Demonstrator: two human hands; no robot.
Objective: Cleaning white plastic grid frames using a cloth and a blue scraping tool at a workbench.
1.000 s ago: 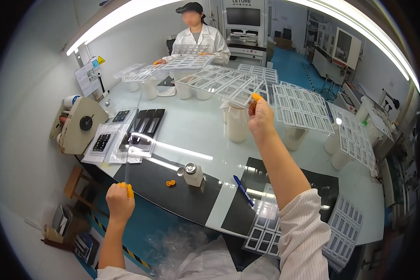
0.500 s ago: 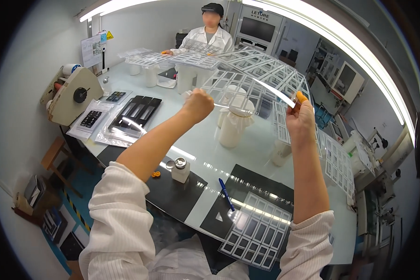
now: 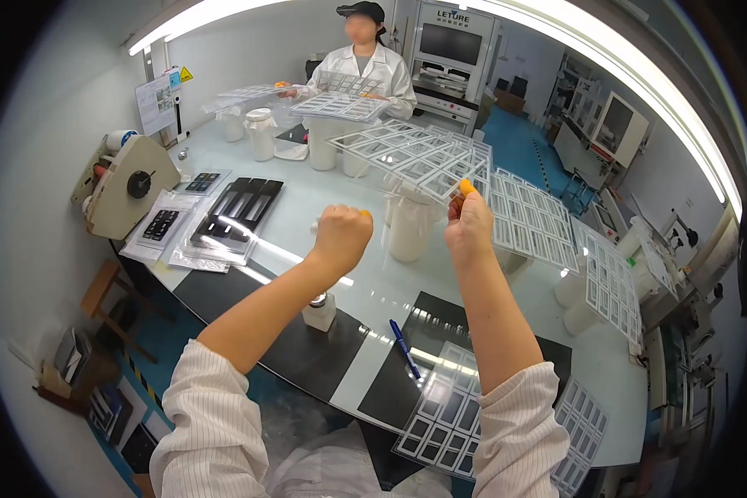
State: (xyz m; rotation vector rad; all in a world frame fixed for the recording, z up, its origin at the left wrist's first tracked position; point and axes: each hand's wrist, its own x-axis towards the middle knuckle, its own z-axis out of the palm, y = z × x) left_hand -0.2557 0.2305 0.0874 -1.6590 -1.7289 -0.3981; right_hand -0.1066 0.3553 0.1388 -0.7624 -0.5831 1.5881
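Observation:
My right hand (image 3: 471,222), with an orange finger cot, pinches the near corner of a clear sheet (image 3: 390,158) printed with rows of white-outlined rectangles. That sheet lies over similar sheets on white cloth-covered jars (image 3: 412,232). My left hand (image 3: 341,239) is closed in a fist left of the jars, apart from the sheet. A bit of white shows at its edge, too small to name, and an orange cot is on a finger. Close to me, another patterned sheet (image 3: 440,419) lies on a black mat (image 3: 386,386), partly behind my right forearm, beside a blue pen (image 3: 405,350).
A pump bottle (image 3: 319,315) stands below my left wrist. Black panels (image 3: 239,212) in plastic lie at left, by a beige machine (image 3: 133,184). More sheets (image 3: 533,217) rest on jars at right. Across the table, a person (image 3: 361,70) handles a sheet (image 3: 349,85).
The sheet raised between my hands has come down onto the stack. My left hand has left it and moved lower; my right hand has shifted left. The view has turned slightly.

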